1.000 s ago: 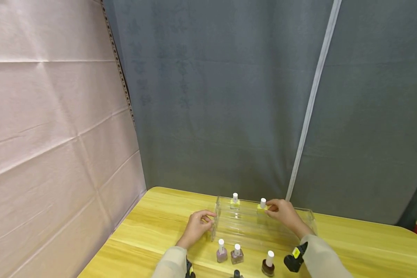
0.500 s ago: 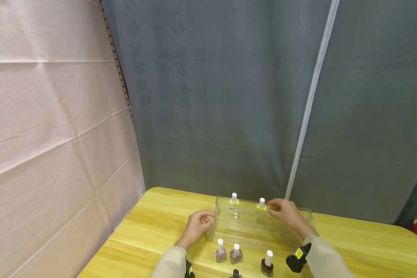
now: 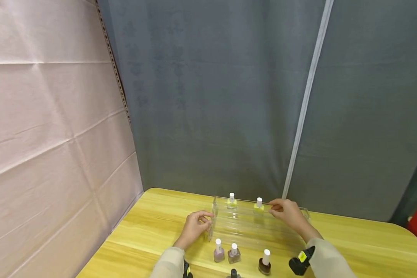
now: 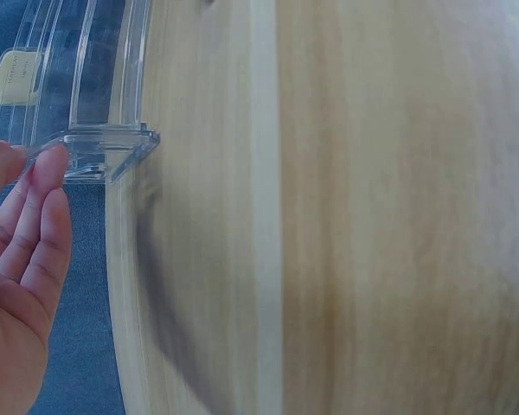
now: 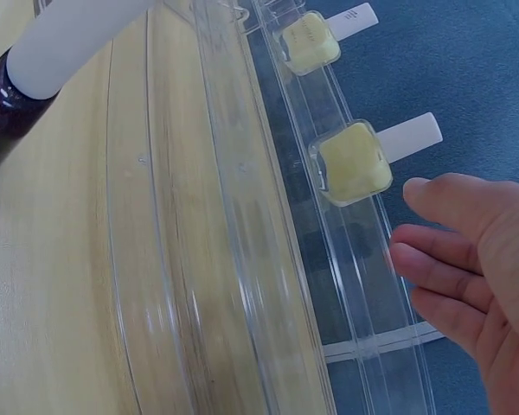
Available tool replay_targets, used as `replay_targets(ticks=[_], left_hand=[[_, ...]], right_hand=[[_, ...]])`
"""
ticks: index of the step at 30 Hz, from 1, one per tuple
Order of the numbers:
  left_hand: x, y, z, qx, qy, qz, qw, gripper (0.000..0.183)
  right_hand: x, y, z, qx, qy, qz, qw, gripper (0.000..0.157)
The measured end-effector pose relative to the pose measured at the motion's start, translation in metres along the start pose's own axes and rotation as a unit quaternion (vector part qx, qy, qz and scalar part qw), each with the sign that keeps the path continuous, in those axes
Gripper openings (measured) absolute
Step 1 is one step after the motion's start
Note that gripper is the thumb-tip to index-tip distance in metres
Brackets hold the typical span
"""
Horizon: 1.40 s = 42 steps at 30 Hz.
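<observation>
A clear acrylic tiered rack [image 3: 250,227] stands on the wooden table. On its top tier are two pale yellow nail polish bottles with white caps, the left bottle [image 3: 231,203] and the right bottle [image 3: 258,207]. My left hand [image 3: 193,228] is at the rack's left end, thumb and fingertips pinching its side panel [image 4: 95,143] in the left wrist view. Just right of the right yellow bottle [image 5: 355,164] is my right hand [image 5: 476,259], fingers relaxed, with a small gap between thumb and bottle and nothing in its grasp.
In front of the rack stand a lilac polish bottle [image 3: 219,254], a mauve one [image 3: 234,255] and a dark one [image 3: 265,266]. A black cap [image 3: 233,272] shows at the bottom edge. Behind the table hangs a grey curtain [image 3: 208,116].
My right hand has let go of the right yellow nail polish bottle and drawn a little to the right. The left hand stays at the rack. The head view has shifted slightly.
</observation>
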State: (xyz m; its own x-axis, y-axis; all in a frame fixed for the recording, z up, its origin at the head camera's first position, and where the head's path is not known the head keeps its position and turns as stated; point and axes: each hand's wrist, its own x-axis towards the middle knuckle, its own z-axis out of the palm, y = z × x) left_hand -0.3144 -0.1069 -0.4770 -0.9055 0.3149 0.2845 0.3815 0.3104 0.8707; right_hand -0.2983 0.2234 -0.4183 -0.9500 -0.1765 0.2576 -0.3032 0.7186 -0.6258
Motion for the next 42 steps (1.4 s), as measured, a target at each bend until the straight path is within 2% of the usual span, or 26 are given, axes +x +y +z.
replay_targets(ticks=[11,13,20,23,28,36,42], left_hand=[[-0.001,-0.001,0.001,-0.001,0.007,-0.002,1.0,0.018],[-0.002,0.004,0.001,-0.006,0.01,0.0,0.9999,0.018],[-0.01,0.038,-0.006,-0.017,0.003,0.003,0.9998,0.018],[-0.011,0.042,-0.007,-0.012,0.003,0.001,0.9999,0.018],[-0.007,0.034,-0.005,-0.018,0.004,0.004,0.9998,0.018],[0.003,0.0,-0.002,-0.012,0.01,0.006,0.9999,0.02],[0.004,-0.005,-0.002,-0.015,0.007,0.009,0.9998,0.02]], right_hand=[[-0.01,-0.003,-0.008,-0.005,0.002,-0.004,1.0,0.024],[-0.011,-0.002,-0.009,-0.005,0.002,-0.004,1.0,0.024],[-0.014,-0.001,-0.014,-0.009,0.004,-0.005,1.0,0.026],[-0.017,-0.001,-0.015,-0.008,0.004,-0.007,1.0,0.026],[-0.021,-0.002,-0.016,0.002,-0.004,-0.005,1.0,0.026],[-0.029,-0.005,-0.018,0.02,-0.017,-0.004,1.0,0.027],[-0.034,-0.006,-0.019,0.006,-0.017,-0.004,1.0,0.027]])
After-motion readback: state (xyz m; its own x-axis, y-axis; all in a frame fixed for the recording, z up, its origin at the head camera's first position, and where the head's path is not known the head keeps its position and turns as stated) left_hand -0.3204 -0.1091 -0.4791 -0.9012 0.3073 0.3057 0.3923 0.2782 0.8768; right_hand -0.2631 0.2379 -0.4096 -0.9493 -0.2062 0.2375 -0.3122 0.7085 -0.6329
